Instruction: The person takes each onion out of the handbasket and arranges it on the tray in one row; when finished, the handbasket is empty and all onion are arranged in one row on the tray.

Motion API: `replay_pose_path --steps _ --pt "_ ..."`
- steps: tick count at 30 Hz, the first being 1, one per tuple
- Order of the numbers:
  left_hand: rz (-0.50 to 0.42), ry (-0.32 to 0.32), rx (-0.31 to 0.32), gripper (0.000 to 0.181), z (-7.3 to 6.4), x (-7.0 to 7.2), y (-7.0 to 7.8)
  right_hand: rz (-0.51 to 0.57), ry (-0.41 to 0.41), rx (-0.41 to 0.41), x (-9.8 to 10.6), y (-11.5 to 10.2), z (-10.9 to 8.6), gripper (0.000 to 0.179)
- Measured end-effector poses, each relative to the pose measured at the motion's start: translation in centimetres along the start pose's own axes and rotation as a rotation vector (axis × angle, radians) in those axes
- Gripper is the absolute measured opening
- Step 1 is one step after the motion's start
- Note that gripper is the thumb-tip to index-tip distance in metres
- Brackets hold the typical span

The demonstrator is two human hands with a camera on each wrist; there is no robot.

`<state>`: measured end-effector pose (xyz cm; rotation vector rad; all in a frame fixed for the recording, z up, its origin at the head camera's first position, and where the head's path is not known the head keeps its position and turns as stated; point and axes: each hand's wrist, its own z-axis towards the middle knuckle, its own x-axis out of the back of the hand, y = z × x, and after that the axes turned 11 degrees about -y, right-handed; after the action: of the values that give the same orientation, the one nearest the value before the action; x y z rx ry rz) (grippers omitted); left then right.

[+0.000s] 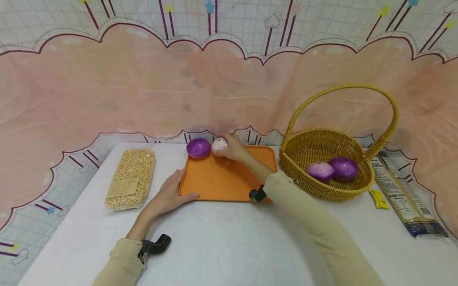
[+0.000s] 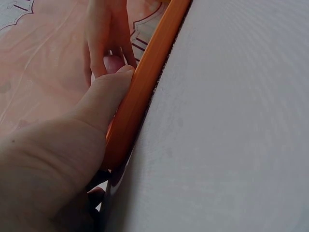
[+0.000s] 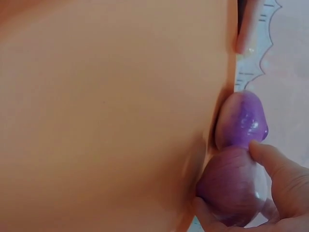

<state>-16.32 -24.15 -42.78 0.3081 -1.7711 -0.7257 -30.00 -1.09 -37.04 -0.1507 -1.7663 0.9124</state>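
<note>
My right hand holds a red onion at the back edge of an orange tray, and the onion's pale end shows in the head view. In the right wrist view, thumb and fingers lie around this onion. Right beside it, at the tray's back left corner, sits a shiny purple onion. My left hand rests at the tray's front left corner, its fingers stretched along the left side and its thumb along the front rim.
A wicker basket with a tall handle stands to the right, holding two more onions. On the left lies a bag of corn kernels. A small yellow packet and a long flat package lie at the far right.
</note>
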Motion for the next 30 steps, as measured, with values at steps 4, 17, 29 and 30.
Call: replay_pose_path --steps 4,17,29,30 --pt "-0.002 0.006 -0.008 0.103 -0.1 -0.1 -0.1 0.014 -0.017 -0.009 -0.2 -0.1 0.0 0.072" --pt "0.005 0.005 -0.005 0.103 0.1 -0.2 -0.1 0.057 0.011 -0.009 0.3 0.1 -0.6 0.079" --pt "0.018 0.006 -0.019 0.102 0.1 -0.1 0.0 0.366 -0.039 0.090 3.2 0.9 -11.6 0.061" --pt "0.017 0.002 -0.018 0.102 0.2 -0.1 0.0 0.383 -0.048 0.078 3.5 1.2 -12.8 0.060"
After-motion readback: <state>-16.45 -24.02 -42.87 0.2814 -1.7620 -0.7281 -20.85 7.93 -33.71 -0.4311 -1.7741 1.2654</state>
